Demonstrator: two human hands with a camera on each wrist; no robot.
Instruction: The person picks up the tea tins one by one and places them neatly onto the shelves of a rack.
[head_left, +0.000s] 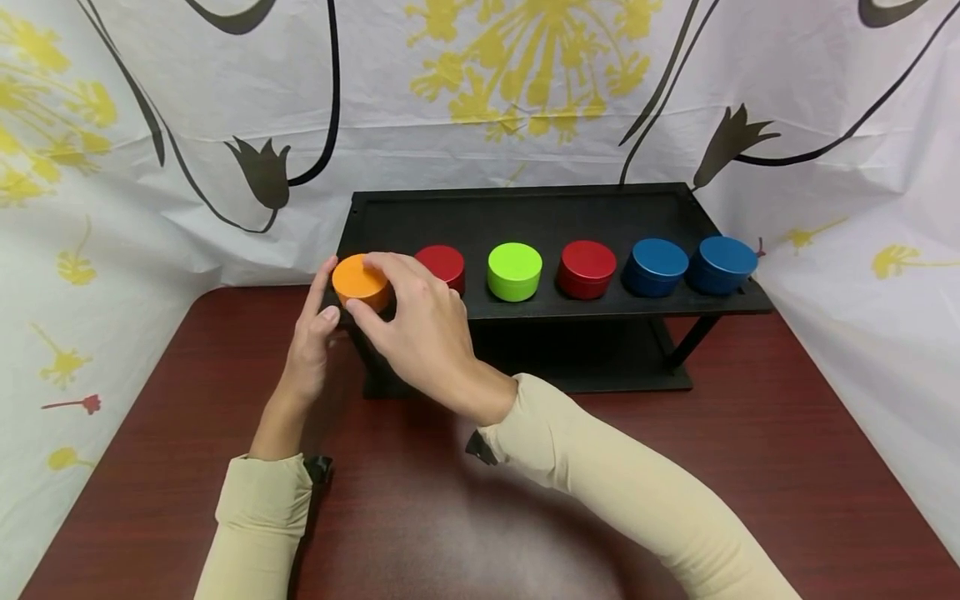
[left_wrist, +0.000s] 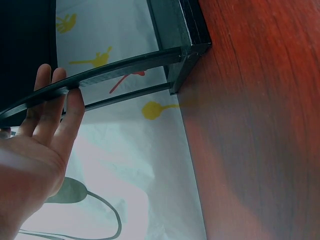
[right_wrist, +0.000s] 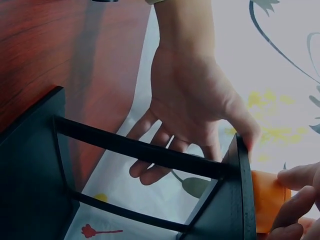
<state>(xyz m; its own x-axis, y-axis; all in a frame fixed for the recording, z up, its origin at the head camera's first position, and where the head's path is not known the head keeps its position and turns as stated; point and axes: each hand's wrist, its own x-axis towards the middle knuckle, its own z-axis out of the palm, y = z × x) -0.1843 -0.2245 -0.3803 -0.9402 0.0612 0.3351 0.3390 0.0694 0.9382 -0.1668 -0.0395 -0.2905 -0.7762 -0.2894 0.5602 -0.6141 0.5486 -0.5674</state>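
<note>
At the left end of the black two-tier shelf (head_left: 525, 218) is a round orange tin (head_left: 358, 279). My right hand (head_left: 427, 325) grips it between thumb and fingers; in the right wrist view, fingertips (right_wrist: 296, 200) press on the side of the orange tin (right_wrist: 267, 197). My left hand (head_left: 306, 350) is beside the same tin at the shelf's left edge. Seen from the right wrist, the left hand (right_wrist: 187, 95) has fairly straight fingers near the shelf's side bars and its thumb at the upper board's edge. In the left wrist view, its fingers (left_wrist: 75, 112) touch a bar.
Along the upper board's front stand a red tin (head_left: 442, 265), partly behind my right hand, a lime-green tin (head_left: 514, 273), another red tin (head_left: 587, 271) and two blue tins (head_left: 656, 268). The shelf stands on a dark red wooden table (head_left: 525, 525), with patterned white cloth (head_left: 480, 150) around it.
</note>
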